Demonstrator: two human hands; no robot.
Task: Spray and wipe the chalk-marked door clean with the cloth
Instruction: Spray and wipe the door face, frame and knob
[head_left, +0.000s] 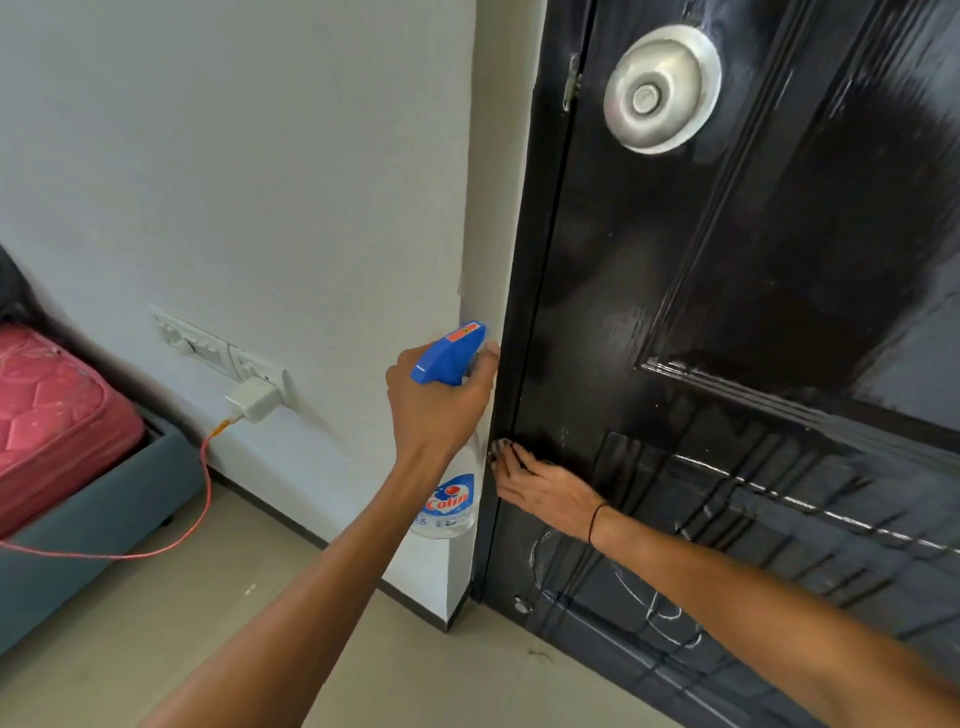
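Note:
The glossy black door (727, 270) fills the right side, its upper panels streaked wet. White chalk lines (660, 613) loop across its lower panel. My left hand (436, 410) grips the neck of a clear spray bottle (451, 506) with a blue trigger head, held beside the door's left edge. My right hand (545, 488) lies flat against the door near that edge. Its straight fingers press a small dark cloth (498, 448), of which only a bit shows past the fingertips.
A round metal knob (662, 88) sits high on the door. On the grey wall to the left are a switch panel and a white charger (254, 397) trailing an orange cable (208, 483). A pink mattress (52, 405) on a grey bed base stands at far left on the tiled floor.

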